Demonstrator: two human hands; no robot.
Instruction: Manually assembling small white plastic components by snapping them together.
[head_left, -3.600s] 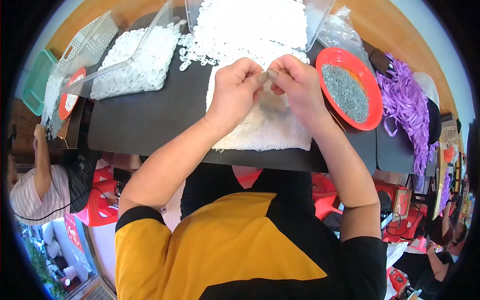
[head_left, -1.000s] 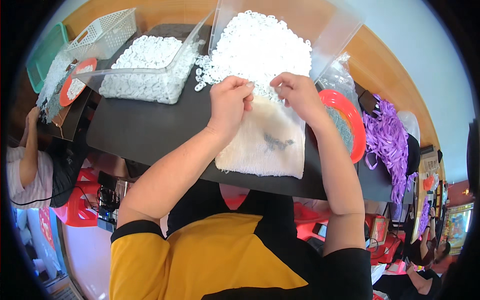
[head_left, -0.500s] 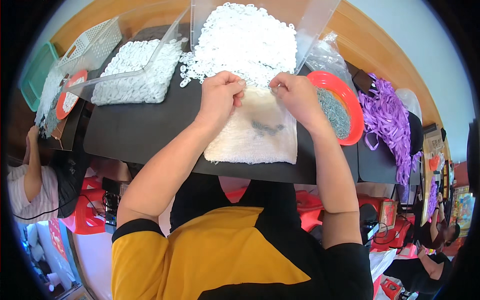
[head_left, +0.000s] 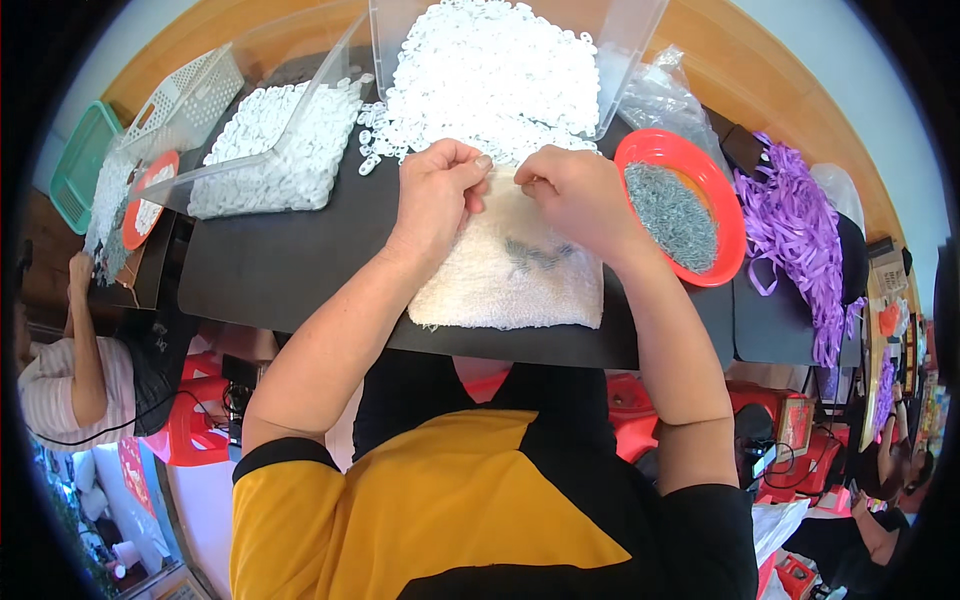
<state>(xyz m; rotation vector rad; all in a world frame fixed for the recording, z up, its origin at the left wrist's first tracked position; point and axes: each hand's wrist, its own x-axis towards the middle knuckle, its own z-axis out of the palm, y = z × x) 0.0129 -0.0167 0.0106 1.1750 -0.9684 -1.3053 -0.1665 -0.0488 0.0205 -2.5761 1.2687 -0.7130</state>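
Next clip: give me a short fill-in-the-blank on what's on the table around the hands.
1. Both hands, left hand and right hand, meet over a white ____ spread on the black table.
2. The small grey metal pieces to the person's right lie in a ____ dish.
3. The ribbons beyond that dish are ____.
4. The pile of small rings in front of the hands is ____.

Missing words: towel; red; purple; white
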